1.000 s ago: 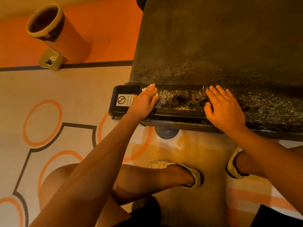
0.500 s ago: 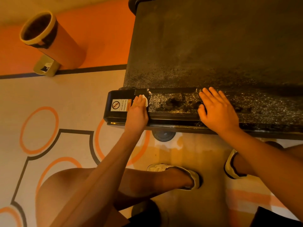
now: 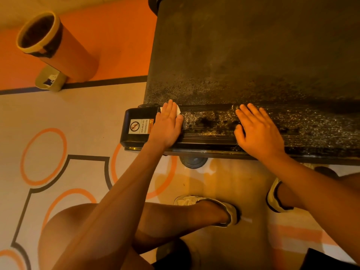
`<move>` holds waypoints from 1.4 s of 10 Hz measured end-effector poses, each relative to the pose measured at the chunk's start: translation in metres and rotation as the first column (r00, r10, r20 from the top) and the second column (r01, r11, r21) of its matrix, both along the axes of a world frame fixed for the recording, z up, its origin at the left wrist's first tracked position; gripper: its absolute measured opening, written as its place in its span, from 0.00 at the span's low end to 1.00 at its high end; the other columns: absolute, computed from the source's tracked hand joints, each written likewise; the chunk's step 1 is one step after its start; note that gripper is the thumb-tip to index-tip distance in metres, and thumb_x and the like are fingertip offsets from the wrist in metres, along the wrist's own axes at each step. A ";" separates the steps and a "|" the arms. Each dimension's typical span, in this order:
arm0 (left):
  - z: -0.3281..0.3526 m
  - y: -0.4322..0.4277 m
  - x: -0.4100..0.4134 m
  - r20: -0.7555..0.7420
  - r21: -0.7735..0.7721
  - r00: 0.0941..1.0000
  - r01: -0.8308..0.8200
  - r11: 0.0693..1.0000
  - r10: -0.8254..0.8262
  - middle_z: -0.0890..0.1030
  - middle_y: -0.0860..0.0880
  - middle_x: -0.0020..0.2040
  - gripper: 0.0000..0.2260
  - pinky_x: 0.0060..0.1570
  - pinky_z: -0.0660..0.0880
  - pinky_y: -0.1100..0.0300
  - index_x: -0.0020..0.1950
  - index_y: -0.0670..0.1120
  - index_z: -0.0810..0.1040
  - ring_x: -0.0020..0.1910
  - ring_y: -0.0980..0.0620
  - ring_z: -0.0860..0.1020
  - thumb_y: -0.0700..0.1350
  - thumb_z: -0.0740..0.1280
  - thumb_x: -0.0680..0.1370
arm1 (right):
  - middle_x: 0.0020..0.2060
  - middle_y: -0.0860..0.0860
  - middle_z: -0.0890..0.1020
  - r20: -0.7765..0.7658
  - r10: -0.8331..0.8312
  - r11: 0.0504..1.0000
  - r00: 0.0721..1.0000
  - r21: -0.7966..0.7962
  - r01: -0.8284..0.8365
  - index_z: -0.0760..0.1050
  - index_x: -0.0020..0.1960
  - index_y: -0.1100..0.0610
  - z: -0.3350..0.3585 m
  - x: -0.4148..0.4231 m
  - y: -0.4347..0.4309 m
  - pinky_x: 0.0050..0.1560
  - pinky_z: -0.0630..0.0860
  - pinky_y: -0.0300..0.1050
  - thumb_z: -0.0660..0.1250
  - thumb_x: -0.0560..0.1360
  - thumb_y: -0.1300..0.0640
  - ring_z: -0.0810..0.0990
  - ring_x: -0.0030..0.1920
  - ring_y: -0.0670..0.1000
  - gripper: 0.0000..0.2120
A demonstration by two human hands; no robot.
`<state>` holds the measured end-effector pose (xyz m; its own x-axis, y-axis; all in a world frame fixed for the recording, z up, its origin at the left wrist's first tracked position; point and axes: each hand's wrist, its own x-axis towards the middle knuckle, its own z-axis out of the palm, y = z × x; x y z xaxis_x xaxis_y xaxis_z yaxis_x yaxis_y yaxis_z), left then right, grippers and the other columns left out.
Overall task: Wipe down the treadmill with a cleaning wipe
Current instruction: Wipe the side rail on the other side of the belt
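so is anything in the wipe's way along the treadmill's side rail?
The left hand presses the cleaning wipe flat at the left end of the side rail. Nothing lies on the rail up to the right hand, which rests flat on it further right and blocks the dusty stretch beyond.

Warm, dim amber lighting — glare speckles the black ribbed treadmill side rail (image 3: pixel 321 121); wide-angle bowing at edges, focus sharp.

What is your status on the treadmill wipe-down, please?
Left hand flat, pressing wipe on treadmill side rail. Right hand flat on rail. Dark blotches between hands. Nothing blocking.
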<state>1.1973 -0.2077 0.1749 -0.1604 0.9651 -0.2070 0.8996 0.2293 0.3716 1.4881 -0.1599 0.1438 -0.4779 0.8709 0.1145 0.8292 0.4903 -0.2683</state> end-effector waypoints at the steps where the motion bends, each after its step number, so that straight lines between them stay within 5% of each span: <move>1: 0.000 -0.001 -0.006 0.002 0.015 1.000 0.004 1.000 -0.004 0.53 0.47 0.82 0.24 0.79 0.49 0.47 0.82 0.46 0.53 0.81 0.48 0.49 0.51 0.49 0.87 | 0.74 0.60 0.71 -0.002 -0.002 1.000 1.000 0.000 0.002 0.69 0.75 0.62 0.001 0.000 0.000 0.77 0.60 0.60 0.49 0.81 0.48 0.66 0.76 0.60 0.29; 3: 0.003 -0.069 -0.004 0.114 0.149 0.993 -0.033 0.988 0.016 0.67 0.46 0.78 0.22 0.78 0.55 0.47 0.78 0.47 0.66 0.79 0.48 0.59 0.37 0.59 0.83 | 0.74 0.60 0.71 0.001 0.001 1.000 1.000 0.006 -0.001 0.69 0.75 0.62 0.001 0.000 0.000 0.77 0.60 0.60 0.49 0.81 0.48 0.66 0.76 0.60 0.29; 5: 0.005 -0.060 -0.009 -0.126 0.127 0.981 0.166 0.978 -0.150 0.71 0.43 0.74 0.25 0.78 0.51 0.42 0.75 0.42 0.70 0.77 0.41 0.64 0.31 0.63 0.78 | 0.74 0.60 0.71 -0.011 0.003 1.000 1.000 0.008 -0.003 0.69 0.75 0.62 -0.001 0.000 0.000 0.77 0.60 0.60 0.50 0.81 0.49 0.66 0.76 0.60 0.28; 7: 0.003 -0.063 -0.001 -0.100 0.093 0.990 0.105 0.990 -0.096 0.63 0.44 0.79 0.26 0.77 0.56 0.51 0.79 0.43 0.64 0.79 0.44 0.58 0.35 0.62 0.81 | 0.73 0.60 0.71 -0.030 -0.001 1.000 1.000 0.016 0.002 0.70 0.74 0.62 -0.002 0.001 0.000 0.77 0.61 0.61 0.51 0.81 0.50 0.66 0.76 0.60 0.27; 8: 0.004 -0.083 0.005 -0.101 0.113 0.988 0.130 0.985 -0.118 0.60 0.41 0.80 0.26 0.78 0.55 0.46 0.80 0.40 0.60 0.80 0.43 0.56 0.47 0.59 0.83 | 0.73 0.60 0.71 -0.029 0.001 1.000 1.000 0.016 0.000 0.69 0.75 0.62 -0.003 0.000 0.000 0.77 0.60 0.60 0.51 0.81 0.50 0.66 0.76 0.60 0.27; 9: 0.001 -0.091 0.009 -0.160 -0.008 0.975 0.153 0.988 -0.152 0.49 0.43 0.82 0.35 0.79 0.44 0.51 0.82 0.41 0.49 0.81 0.47 0.44 0.62 0.51 0.82 | 0.74 0.60 0.71 -0.025 0.005 1.000 1.000 0.023 -0.004 0.69 0.75 0.62 -0.004 0.001 0.001 0.77 0.60 0.60 0.51 0.82 0.50 0.66 0.76 0.60 0.27; 10: 0.000 -0.077 0.005 -0.138 -0.049 0.978 0.152 0.987 -0.158 0.43 0.45 0.82 0.37 0.78 0.40 0.54 0.82 0.43 0.43 0.81 0.50 0.39 0.66 0.47 0.82 | 0.74 0.60 0.71 -0.020 0.004 1.000 1.000 0.025 -0.003 0.69 0.75 0.63 -0.005 0.001 0.001 0.77 0.60 0.60 0.51 0.82 0.50 0.65 0.76 0.60 0.27; 14: 0.005 -0.033 -0.009 -0.106 -0.029 0.970 0.215 0.976 -0.217 0.48 0.48 0.83 0.33 0.79 0.45 0.52 0.83 0.47 0.47 0.81 0.51 0.44 0.63 0.50 0.84 | 0.74 0.60 0.71 -0.034 -0.001 1.000 0.999 0.030 0.002 0.70 0.74 0.62 -0.005 0.001 0.001 0.78 0.60 0.59 0.51 0.81 0.50 0.66 0.76 0.60 0.27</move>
<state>1.1879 -0.2409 0.1796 0.0290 0.9759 -0.2165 0.9630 0.0308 0.2676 1.4891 -0.1589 0.1385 -0.4719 0.8675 0.1570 0.8206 0.4973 -0.2814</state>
